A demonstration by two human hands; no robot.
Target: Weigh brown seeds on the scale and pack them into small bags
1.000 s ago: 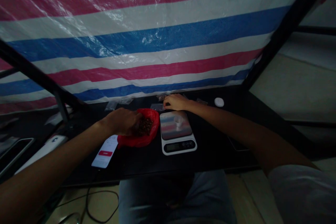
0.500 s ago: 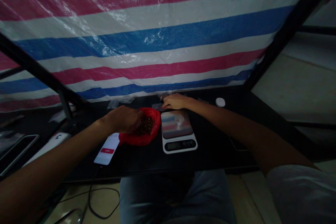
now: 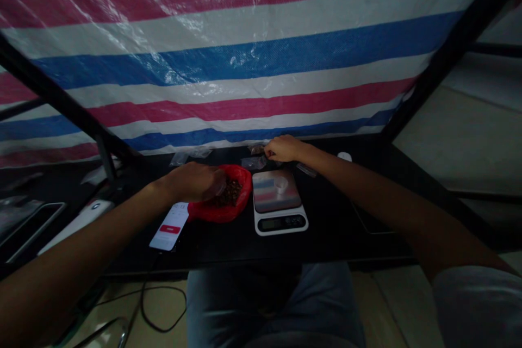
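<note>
My left hand (image 3: 199, 181) is closed at the left side of an open red plastic bag (image 3: 222, 214) that holds brown, grain-like bits (image 3: 231, 193). Something pale and see-through shows at its fingertips, too dim to name. My right hand (image 3: 283, 149) rests beyond the scale with curled fingers, beside a clear small bag (image 3: 253, 162) and another small bag with brown contents (image 3: 256, 149). What its fingertips pinch, if anything, is hidden. Between the hands stands a white kitchen scale (image 3: 281, 224) with a small clear cup (image 3: 280, 185) on its steel plate.
A lit phone (image 3: 169, 227) lies left of the red bag, with a cable running off the table edge. More clear bags (image 3: 190, 156) lie at the back. A white round object (image 3: 345, 156) sits at right. A striped sheet (image 3: 244, 70) hangs behind the black table.
My right hand has shifted right and slightly back, uncovering the small bags. My left hand stays at the red bag. The view has tilted a little.
</note>
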